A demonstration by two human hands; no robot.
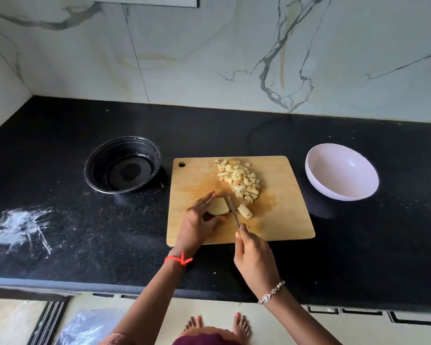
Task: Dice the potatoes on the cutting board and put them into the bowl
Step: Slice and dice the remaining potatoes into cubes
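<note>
A wooden cutting board (284, 210) lies on the black counter. My left hand (200, 220) grips a potato piece (219, 206) at the board's near left. My right hand (253, 255) holds a knife (233, 209), its blade standing just right of that piece. A cut strip of potato (245, 210) lies right of the blade. A heap of diced potato (240, 179) sits at the board's far middle. An empty white bowl (341, 175) stands to the right of the board.
A black bowl (122, 165) holding a little water stands left of the board. White powdery smears (23, 227) mark the counter at the far left. A marble wall rises behind the counter. The counter's front edge runs below my forearms.
</note>
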